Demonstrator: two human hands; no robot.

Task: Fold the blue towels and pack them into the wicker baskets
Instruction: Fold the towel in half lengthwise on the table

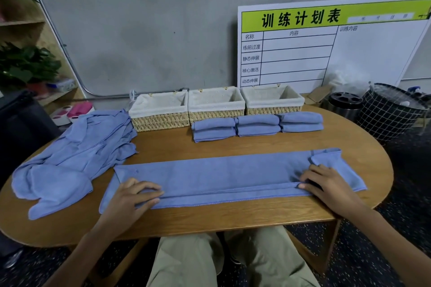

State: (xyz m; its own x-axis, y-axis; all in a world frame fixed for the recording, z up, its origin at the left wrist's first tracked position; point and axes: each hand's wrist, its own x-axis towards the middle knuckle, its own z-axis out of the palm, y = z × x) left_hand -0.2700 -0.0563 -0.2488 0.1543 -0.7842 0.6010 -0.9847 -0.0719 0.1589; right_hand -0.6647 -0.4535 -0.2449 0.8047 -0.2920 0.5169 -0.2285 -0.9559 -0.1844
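Three cream-lined wicker baskets (159, 113) (216, 105) (272, 102) stand in a row at the far edge of the oval wooden surface (210, 219), touching side by side. Just in front of the middle and right baskets lie three short stacks of folded blue towels (213, 129) (257, 124) (300, 121), two towels in each. A loose heap of unfolded blue towels (72, 156) spreads over the left part of the surface, reaching up beside the left basket. Across the near middle lies a long blue towel folded into a narrow strip (221, 177), its right end partly turned back. The left hand (133, 198) rests near the strip's left end, fingers curled and pinching the folded near edge. The right hand (326, 184) lies near the right end, fingers bent, gripping the same fold. Behind the baskets a white board with a green header and black characters (326, 39) leans on the grey wall.
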